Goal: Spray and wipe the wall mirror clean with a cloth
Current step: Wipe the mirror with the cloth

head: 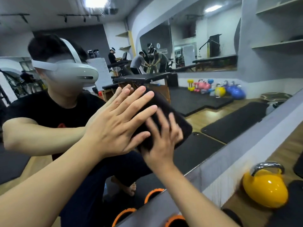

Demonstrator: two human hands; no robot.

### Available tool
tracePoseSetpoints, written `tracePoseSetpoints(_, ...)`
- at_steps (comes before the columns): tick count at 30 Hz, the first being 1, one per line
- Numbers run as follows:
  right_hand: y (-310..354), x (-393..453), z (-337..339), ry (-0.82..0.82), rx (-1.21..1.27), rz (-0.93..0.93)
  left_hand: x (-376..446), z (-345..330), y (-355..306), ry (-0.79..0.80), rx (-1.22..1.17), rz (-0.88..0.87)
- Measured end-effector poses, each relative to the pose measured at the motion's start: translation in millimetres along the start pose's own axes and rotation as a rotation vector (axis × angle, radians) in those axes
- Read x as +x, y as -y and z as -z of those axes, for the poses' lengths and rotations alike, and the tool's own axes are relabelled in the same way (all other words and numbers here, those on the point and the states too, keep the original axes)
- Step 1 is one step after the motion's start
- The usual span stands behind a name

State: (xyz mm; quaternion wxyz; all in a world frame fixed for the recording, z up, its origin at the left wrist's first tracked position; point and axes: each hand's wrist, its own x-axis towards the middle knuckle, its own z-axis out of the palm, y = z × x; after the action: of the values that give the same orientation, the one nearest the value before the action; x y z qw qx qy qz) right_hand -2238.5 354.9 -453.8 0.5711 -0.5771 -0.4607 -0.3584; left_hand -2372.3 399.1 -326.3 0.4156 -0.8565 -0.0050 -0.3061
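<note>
The wall mirror (213, 115) fills the left and middle of the head view and reflects me and a gym room. A black cloth (165, 110) lies flat against the glass. My left hand (118, 126) presses on the cloth's left part with straight, spread fingers. Just below and to the right, my right hand (161, 141) presses on the cloth's lower part with its fingers spread, and it looks blurred. No spray bottle is in view.
A grey frame strip (232, 163) runs diagonally along the mirror's lower edge. A yellow kettlebell (265, 190) stands on the wooden floor at lower right, beside dark mats (299, 166). An orange and black roller (176, 221) lies at the bottom edge.
</note>
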Motion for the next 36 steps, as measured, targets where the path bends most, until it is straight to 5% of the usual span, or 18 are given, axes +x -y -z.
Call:
tracePoseSetpoints(4,-53,-103,-2,0.111,-0.128,0.304,0,-3,-2,0.062,0.051,-0.006)
tracePoseSetpoints(13,-83,-99,31,0.332,-0.171,0.265,0,-14,-2,0.076,0.165,-0.03)
tracePoseSetpoints(22,-114,-99,21,0.287,-0.125,0.31,2,-19,-6,0.008,0.208,-0.046)
tracePoseSetpoints(30,-221,-68,29,0.161,-0.025,-0.067,85,-53,-64,0.049,0.192,-0.055)
tracePoseSetpoints(36,-336,28,45,0.088,-0.03,-0.089,191,-120,-83,0.044,0.052,-0.081)
